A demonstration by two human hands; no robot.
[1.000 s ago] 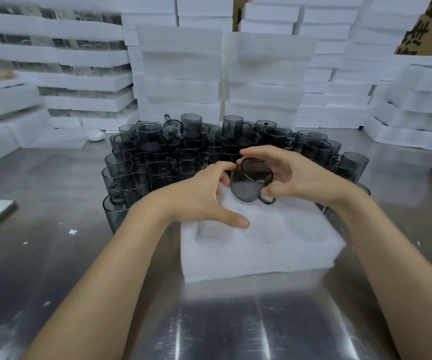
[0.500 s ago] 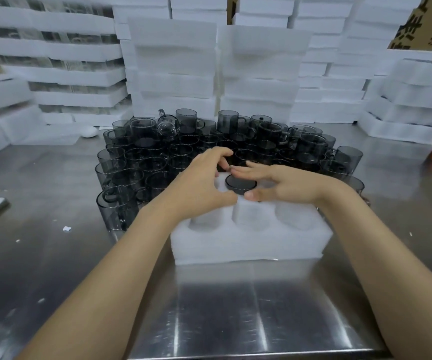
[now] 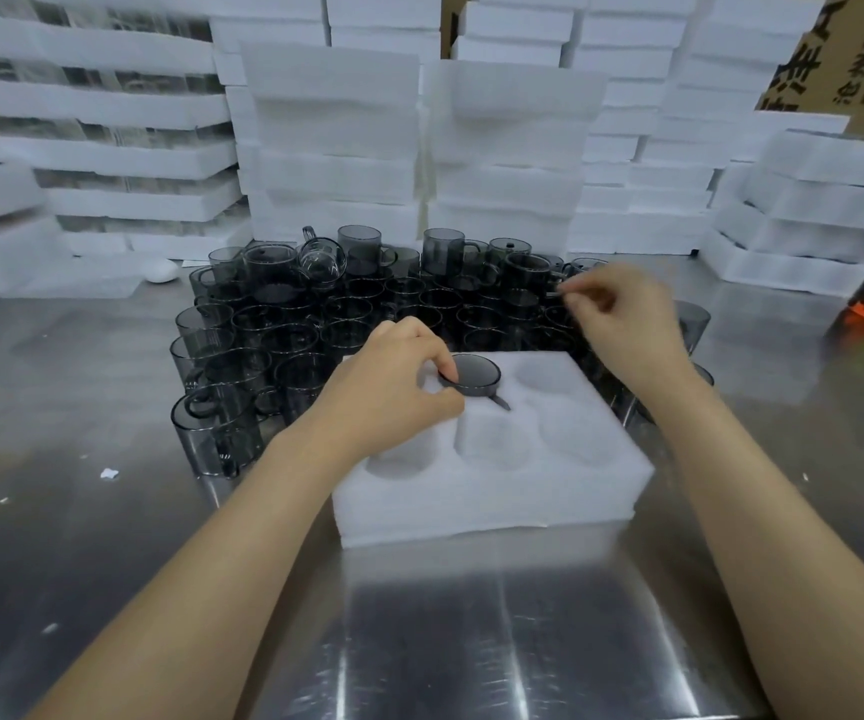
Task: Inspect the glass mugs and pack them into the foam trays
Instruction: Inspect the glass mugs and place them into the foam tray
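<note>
Head view: left hand pinches the seated mug in the foam tray — right hand pinches another mug's rim.

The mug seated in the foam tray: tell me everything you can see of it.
The mug is smoky grey, see-through glass, upright and sunk in the back middle pocket of the white foam tray, so only its round rim and the top of its handle show. The handle points toward the person, lying in a slot. The left hand touches its left rim with its fingertips. Nothing else touches it.
</note>
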